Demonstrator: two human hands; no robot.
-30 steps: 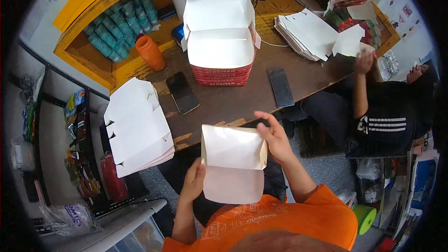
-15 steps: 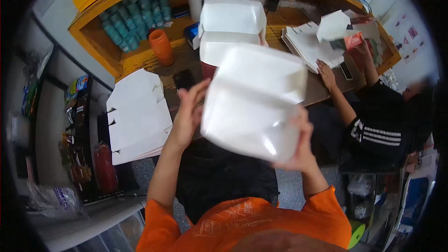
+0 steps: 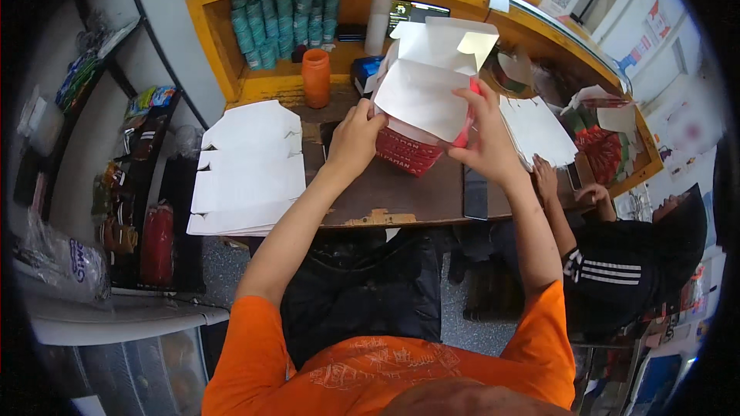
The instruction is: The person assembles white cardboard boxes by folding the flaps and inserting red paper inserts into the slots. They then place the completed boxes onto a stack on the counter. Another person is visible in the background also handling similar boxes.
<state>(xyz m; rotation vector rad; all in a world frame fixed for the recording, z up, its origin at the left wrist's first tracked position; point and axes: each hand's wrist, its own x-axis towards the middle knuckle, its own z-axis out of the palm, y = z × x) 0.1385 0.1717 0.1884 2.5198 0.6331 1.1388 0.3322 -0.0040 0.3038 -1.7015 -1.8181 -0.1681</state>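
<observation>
Your left hand (image 3: 356, 137) and right hand (image 3: 484, 139) each grip one side of the white box (image 3: 425, 96), fingers closed on its edges. You hold it above the red basket (image 3: 412, 152) at the surface's (image 3: 401, 192) middle; flat boxes (image 3: 247, 166) lie stacked at its left edge.

The single head view looks steeply down from the person's head, close over the brown counter (image 3: 401, 192), fisheye-bent at its rim

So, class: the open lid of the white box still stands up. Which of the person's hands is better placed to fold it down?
Probably the right hand: it grips the white box high on its side, just below the raised lid. The left hand sits lower, at the box's near corner.
</observation>
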